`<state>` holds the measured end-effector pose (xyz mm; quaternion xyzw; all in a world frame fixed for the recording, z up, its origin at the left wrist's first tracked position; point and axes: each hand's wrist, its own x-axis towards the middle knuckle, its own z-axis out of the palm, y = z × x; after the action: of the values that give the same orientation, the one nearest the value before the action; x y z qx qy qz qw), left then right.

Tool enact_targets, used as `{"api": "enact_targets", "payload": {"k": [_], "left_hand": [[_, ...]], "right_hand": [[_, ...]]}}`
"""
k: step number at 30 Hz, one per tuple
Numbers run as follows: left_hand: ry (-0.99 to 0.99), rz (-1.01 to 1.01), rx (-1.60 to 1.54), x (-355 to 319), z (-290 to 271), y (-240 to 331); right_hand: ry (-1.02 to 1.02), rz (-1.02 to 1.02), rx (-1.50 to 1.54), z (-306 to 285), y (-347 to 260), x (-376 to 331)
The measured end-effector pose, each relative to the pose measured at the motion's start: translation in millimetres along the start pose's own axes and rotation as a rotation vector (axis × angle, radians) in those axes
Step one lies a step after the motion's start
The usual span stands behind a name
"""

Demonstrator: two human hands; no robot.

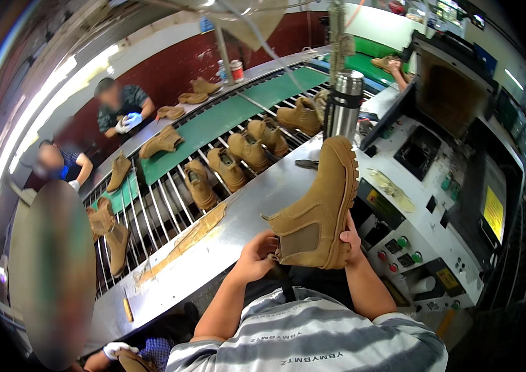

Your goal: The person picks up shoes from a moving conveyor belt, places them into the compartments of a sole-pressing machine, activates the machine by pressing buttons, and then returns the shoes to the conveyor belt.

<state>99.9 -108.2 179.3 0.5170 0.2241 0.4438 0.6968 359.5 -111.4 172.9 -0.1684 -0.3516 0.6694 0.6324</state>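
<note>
A tan ankle boot [320, 198] with an elastic side panel and a lugged sole is held up in front of me, its toe pointing away and upward. My right hand [353, 243] grips the boot by the sole near the heel; part of the fingers is hidden behind it. My left hand [259, 255] is closed at the boot's top opening, by the pull tab, with some fingertips out of sight. Beyond the boot lies the metal bench top [229, 239], where a small dark object [306, 164] rests.
Several tan boots, such as one boot [200, 185], stand on a roller conveyor [167, 204] beyond the bench. A steel flask [345, 104] stands ahead. A machine with buttons [409, 248] is at right. Co-workers sit across the conveyor; a yellow-handled tool [128, 308] lies at left.
</note>
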Motion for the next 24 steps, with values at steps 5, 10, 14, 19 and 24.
{"api": "enact_targets", "payload": {"k": [5,10,14,19,24], "left_hand": [[0.167,-0.080,-0.062,18.6,4.1,3.6],[0.237,-0.159,-0.004,31.3,10.7,-26.8],[0.238,-0.213,0.090,30.2,28.3,-29.9],[0.241,-0.288,0.220,30.3,8.2,-56.1],[0.348,-0.136,0.178,38.3,24.9,-51.9]], "right_hand": [[0.055,-0.128,-0.318,-17.6,-32.2,-7.8],[0.086,-0.211,-0.418,-17.1,-32.0,-17.2],[0.119,-0.116,-0.305,-21.1,-33.3,-16.5],[0.043,-0.107,-0.445,-28.1,-33.1,-16.2],[-0.034,-0.072,-0.583,-22.7,-44.3,-12.0]]}}
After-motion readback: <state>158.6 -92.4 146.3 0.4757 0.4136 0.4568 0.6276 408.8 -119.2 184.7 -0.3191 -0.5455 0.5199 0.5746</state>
